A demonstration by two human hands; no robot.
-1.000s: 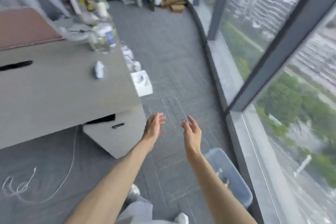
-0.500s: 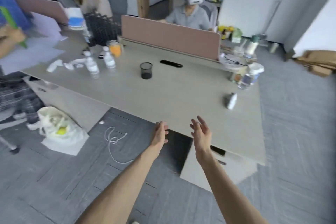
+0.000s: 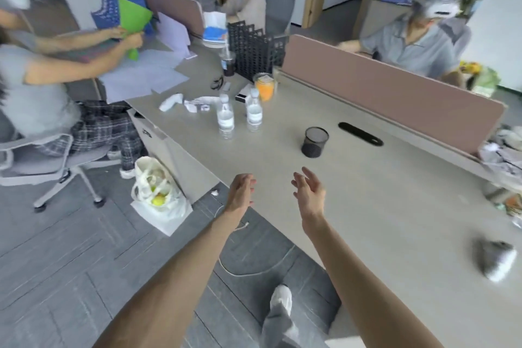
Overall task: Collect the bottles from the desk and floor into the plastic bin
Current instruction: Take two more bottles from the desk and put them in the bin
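Observation:
Two clear water bottles stand upright side by side on the grey desk (image 3: 367, 206): the left bottle (image 3: 225, 117) and the right bottle (image 3: 254, 113). A blurred bottle-like object (image 3: 497, 261) lies on its side near the desk's right end. My left hand (image 3: 240, 192) is open at the desk's front edge, empty. My right hand (image 3: 309, 192) is open above the desk, empty, fingers spread. Both hands are well short of the two upright bottles. The plastic bin is out of view.
A black mesh pen cup (image 3: 315, 142) stands mid-desk and an orange drink cup (image 3: 265, 87) behind the bottles. A pink divider (image 3: 395, 93) runs along the back. Three people sit around the desk. A white bag (image 3: 156, 192) and a cable (image 3: 254, 272) lie on the floor.
My view has swung left from the window and the bin to the desk, then closer to it. Both hands have stayed open and empty in front of me.

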